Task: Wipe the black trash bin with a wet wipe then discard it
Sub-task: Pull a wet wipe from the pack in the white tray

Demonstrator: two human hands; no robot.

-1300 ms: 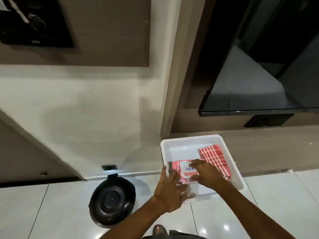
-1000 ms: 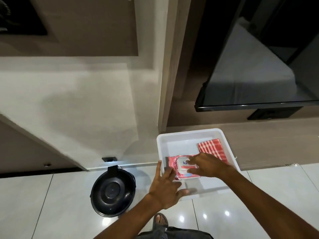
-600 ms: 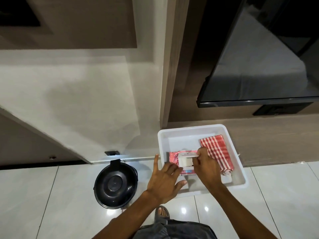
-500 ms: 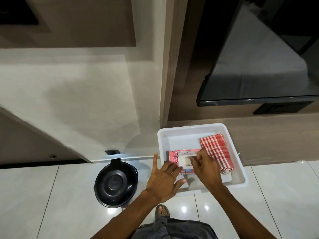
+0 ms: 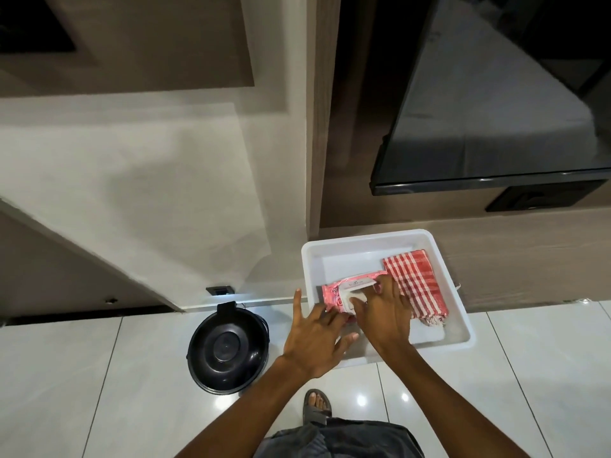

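The black trash bin (image 5: 227,349) stands on the floor with its round lid shut, left of my hands. A pink pack of wet wipes (image 5: 340,290) lies in a white tray (image 5: 370,245) on the floor. Its white flap is lifted. My left hand (image 5: 316,338) rests with spread fingers on the near left end of the pack, holding it down. My right hand (image 5: 383,312) covers the pack's opening, fingertips at a white wipe that sticks out. Whether the fingers pinch the wipe is hidden.
A folded red-and-white checked cloth (image 5: 415,285) lies in the tray's right half. A wooden cabinet front and a dark television (image 5: 496,127) rise behind the tray. My sandalled foot (image 5: 316,406) stands on the glossy white tiles below the hands.
My right hand has lifted the pack's white flap and moved its fingers onto the opening. The left hand stayed pressed on the pack. The camera shifted slightly.
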